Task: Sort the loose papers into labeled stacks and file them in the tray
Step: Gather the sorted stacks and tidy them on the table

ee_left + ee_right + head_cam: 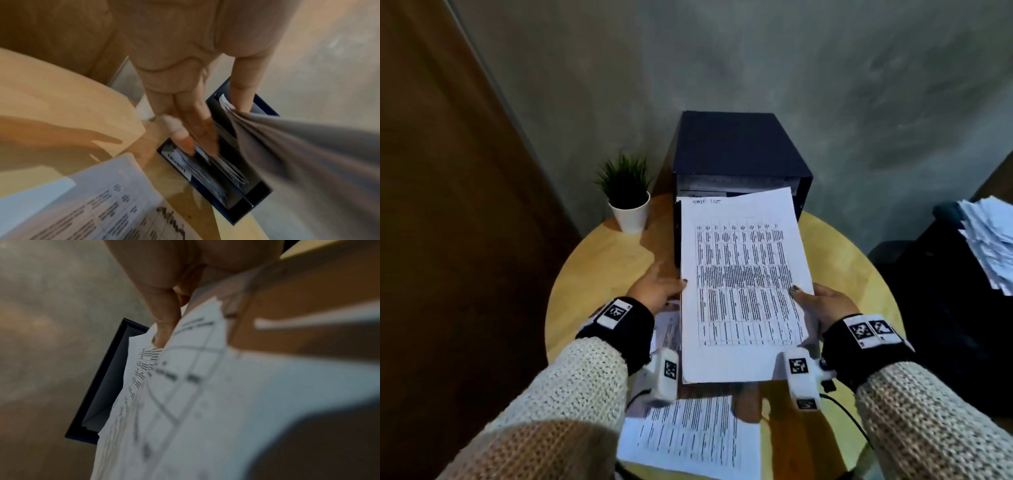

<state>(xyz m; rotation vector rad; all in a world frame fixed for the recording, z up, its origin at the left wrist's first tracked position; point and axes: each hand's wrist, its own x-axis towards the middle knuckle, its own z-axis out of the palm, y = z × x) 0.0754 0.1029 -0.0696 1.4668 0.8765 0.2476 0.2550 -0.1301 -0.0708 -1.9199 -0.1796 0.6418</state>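
I hold a stack of printed table sheets (pixel 743 281), headed with handwriting, flat above the round table. Its far edge sits at the front of the dark blue filing tray (pixel 736 150). My left hand (pixel 671 277) grips the stack's left edge, thumb on top. In the left wrist view the left hand (pixel 218 128) keeps straight fingers (pixel 185 129) under the stack (pixel 287 146), before the tray's shelves (pixel 257 194). My right hand (pixel 804 294) pinches the right edge, thumb on the print. The right wrist view shows that thumb (pixel 162 331) on the stack (pixel 205 402) beside the tray (pixel 98 386).
More printed sheets (pixel 688 438) lie on the wooden table (pixel 592 274) near me; one sheet (pixel 102 203) bears handwriting. A small potted plant (pixel 628 195) stands left of the tray. A loose paper pile (pixel 989 240) rests on a black object at the right. A grey wall is behind.
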